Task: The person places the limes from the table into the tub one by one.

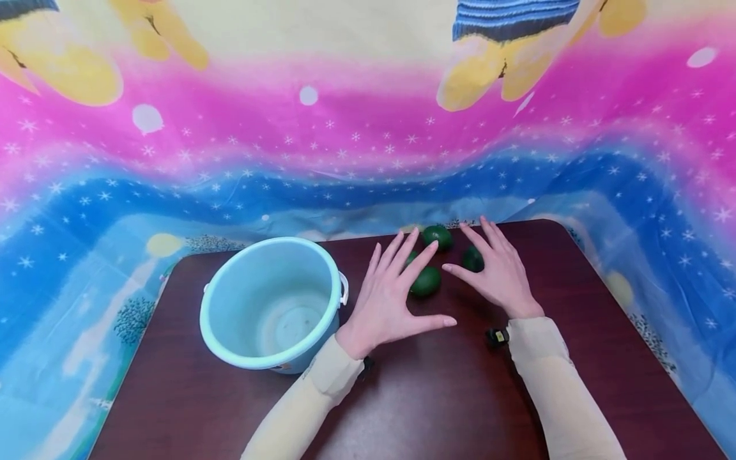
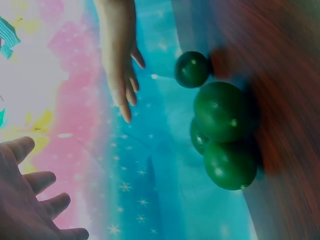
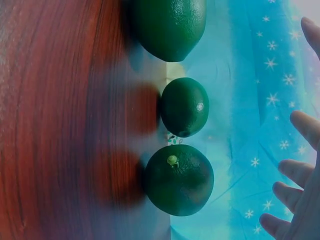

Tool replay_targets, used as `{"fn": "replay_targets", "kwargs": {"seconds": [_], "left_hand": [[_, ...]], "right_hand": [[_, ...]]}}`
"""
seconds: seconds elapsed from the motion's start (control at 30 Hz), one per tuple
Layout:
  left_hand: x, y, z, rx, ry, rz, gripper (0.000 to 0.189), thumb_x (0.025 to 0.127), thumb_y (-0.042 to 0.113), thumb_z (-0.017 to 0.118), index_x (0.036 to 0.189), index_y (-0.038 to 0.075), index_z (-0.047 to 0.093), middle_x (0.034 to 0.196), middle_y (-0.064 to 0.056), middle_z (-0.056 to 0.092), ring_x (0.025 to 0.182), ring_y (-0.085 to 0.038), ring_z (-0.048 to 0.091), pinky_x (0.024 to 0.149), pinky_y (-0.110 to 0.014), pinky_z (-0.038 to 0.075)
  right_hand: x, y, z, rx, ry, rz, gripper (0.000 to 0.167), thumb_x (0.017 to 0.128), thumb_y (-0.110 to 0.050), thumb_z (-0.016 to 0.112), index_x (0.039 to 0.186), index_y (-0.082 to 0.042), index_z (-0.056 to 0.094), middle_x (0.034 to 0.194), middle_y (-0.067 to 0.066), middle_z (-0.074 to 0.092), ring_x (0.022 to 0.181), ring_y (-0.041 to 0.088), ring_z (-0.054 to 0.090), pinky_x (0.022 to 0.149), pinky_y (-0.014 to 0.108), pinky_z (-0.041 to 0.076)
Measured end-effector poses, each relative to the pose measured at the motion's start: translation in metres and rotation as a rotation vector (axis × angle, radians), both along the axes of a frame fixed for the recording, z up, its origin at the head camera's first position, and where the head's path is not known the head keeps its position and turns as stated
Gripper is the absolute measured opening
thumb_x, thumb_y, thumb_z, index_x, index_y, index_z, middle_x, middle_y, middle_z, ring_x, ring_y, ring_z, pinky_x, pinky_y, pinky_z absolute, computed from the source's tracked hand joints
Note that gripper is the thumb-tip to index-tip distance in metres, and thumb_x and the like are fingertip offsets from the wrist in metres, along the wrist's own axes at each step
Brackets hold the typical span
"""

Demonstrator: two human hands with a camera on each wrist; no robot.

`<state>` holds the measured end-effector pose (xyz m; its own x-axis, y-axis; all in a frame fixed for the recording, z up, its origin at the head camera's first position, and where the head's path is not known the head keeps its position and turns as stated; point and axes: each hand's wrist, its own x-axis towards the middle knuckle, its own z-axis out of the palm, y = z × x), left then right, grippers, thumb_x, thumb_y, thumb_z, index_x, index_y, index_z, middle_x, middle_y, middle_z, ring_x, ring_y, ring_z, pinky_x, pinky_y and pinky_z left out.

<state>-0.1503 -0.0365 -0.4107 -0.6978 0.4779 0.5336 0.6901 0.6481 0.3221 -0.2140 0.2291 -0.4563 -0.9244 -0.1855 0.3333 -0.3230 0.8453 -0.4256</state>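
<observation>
Several glossy dark green limes sit grouped on the table's far half. In the head view one lime (image 1: 425,281) is nearest, another lime (image 1: 438,237) lies behind it, and a third lime (image 1: 473,259) is partly covered by my right hand (image 1: 503,275). My left hand (image 1: 391,294) is raised between the bucket and the limes, fingers spread, hiding part of a further lime. Both hands hold nothing. The left wrist view shows two limes touching, with a small lime (image 2: 198,136) behind them and another lime (image 2: 192,69) off to one side.
A light blue bucket (image 1: 209,319) with a white handle stands on the left of the dark brown table (image 1: 425,402), and its inside shows no contents. Patterned pink and blue cloth (image 1: 345,147) hangs around the table's back and sides.
</observation>
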Motion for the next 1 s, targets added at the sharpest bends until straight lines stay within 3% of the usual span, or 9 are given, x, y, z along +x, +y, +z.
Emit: {"fn": "replay_targets", "kwargs": {"seconds": [0.2, 0.37, 0.53, 0.63, 0.87, 1.0], "left_hand": [[0.018, -0.009, 0.011, 0.005, -0.001, -0.09, 0.111, 0.075, 0.074, 0.071, 0.164, 0.03, 0.021, 0.17, 0.005, 0.004, 0.155, -0.021, 0.005, 0.12, -0.056, 0.01], [0.034, -0.021, 0.027, 0.075, -0.005, -0.187, 0.116, 0.071, 0.067, 0.079, 0.164, 0.026, 0.023, 0.17, 0.003, 0.008, 0.154, -0.023, 0.01, 0.121, -0.054, 0.012], [0.047, -0.033, 0.042, 0.152, 0.038, -0.301, 0.114, 0.072, 0.063, 0.082, 0.162, 0.017, 0.029, 0.169, -0.003, 0.017, 0.152, -0.028, 0.021, 0.12, -0.055, 0.016], [0.052, -0.04, 0.049, 0.19, 0.08, -0.338, 0.109, 0.075, 0.065, 0.079, 0.16, 0.014, 0.033, 0.167, -0.008, 0.023, 0.15, -0.031, 0.026, 0.119, -0.057, 0.019], [0.057, -0.06, 0.062, 0.259, 0.156, -0.288, 0.096, 0.084, 0.069, 0.068, 0.156, 0.011, 0.042, 0.162, -0.012, 0.033, 0.146, -0.036, 0.034, 0.117, -0.059, 0.023], [0.061, -0.071, 0.065, 0.288, 0.222, -0.249, 0.09, 0.086, 0.066, 0.069, 0.152, 0.008, 0.048, 0.158, -0.016, 0.04, 0.142, -0.036, 0.04, 0.114, -0.056, 0.03]], "right_hand": [[0.003, -0.001, -0.002, -0.007, 0.015, 0.007, 0.091, 0.084, -0.068, 0.071, 0.16, -0.035, 0.034, 0.169, 0.006, 0.016, 0.154, 0.032, 0.011, 0.112, 0.072, 0.017], [0.003, -0.002, -0.003, -0.014, 0.011, 0.009, 0.091, 0.083, -0.068, 0.072, 0.16, -0.037, 0.034, 0.169, 0.006, 0.018, 0.154, 0.03, 0.011, 0.111, 0.072, 0.019], [0.003, -0.002, -0.004, -0.019, 0.02, 0.015, 0.09, 0.083, -0.066, 0.073, 0.159, -0.034, 0.038, 0.168, 0.007, 0.021, 0.154, 0.031, 0.013, 0.11, 0.072, 0.021], [0.004, -0.003, -0.005, -0.025, 0.025, 0.019, 0.089, 0.083, -0.065, 0.074, 0.158, -0.034, 0.039, 0.167, 0.007, 0.021, 0.153, 0.031, 0.014, 0.11, 0.072, 0.022], [0.005, -0.007, -0.007, -0.031, 0.012, 0.045, 0.087, 0.084, -0.064, 0.073, 0.159, -0.037, 0.037, 0.168, 0.003, 0.02, 0.152, 0.034, 0.017, 0.109, 0.073, 0.024], [0.006, -0.01, -0.008, -0.032, 0.015, 0.055, 0.085, 0.084, -0.064, 0.073, 0.158, -0.037, 0.039, 0.167, 0.003, 0.022, 0.153, 0.031, 0.018, 0.109, 0.071, 0.025]]}}
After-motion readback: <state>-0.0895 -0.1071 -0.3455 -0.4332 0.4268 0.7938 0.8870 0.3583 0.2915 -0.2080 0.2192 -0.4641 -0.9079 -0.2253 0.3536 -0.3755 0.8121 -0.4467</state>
